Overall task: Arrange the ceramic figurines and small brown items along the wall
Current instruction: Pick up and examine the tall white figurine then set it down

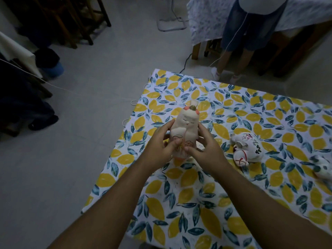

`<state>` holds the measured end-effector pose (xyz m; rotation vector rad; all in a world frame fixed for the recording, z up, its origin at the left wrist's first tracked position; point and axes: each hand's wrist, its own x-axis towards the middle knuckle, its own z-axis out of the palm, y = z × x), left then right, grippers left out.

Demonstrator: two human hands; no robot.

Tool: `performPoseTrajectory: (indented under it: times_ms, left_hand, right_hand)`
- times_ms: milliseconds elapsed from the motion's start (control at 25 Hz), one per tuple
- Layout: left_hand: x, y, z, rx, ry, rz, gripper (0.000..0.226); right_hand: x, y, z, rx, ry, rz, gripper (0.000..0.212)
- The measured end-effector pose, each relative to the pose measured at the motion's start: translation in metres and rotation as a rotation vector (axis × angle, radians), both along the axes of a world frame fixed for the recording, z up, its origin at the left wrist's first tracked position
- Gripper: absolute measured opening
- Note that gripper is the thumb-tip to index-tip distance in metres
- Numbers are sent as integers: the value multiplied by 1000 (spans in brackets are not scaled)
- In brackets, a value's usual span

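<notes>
A tall white rabbit figurine (185, 125) with pink ears and a small brown knob on its head is held above the lemon-print tablecloth (197, 194). My left hand (159, 141) grips its left side and my right hand (206, 146) grips its right side, thumbs across its lower front. A white painted cat figurine (246, 150) lies on its side on the cloth to the right. Another white and dark ceramic figurine (323, 168) lies at the right edge, partly cut off.
The table's left edge (115, 159) drops to a grey floor. A person in denim shorts (249, 29) stands beyond the far edge beside another covered table (206, 20). Dark chairs (71, 20) and a blue bin (53, 69) are at the far left.
</notes>
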<state>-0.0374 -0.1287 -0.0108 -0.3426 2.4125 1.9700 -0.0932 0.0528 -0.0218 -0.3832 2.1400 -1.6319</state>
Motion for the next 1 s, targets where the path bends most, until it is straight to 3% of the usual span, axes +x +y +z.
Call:
performPoseTrajectory:
  times_ms: [520,1000]
  left_hand:
    - [27,-8,-28,-12,65,-121,60]
    - [30,1,-41,-101,117,-49,64]
  right_hand:
    - [43,-11,-37,-33,66,-158,75]
    - [32,-6,-43,-1,39,-90,74]
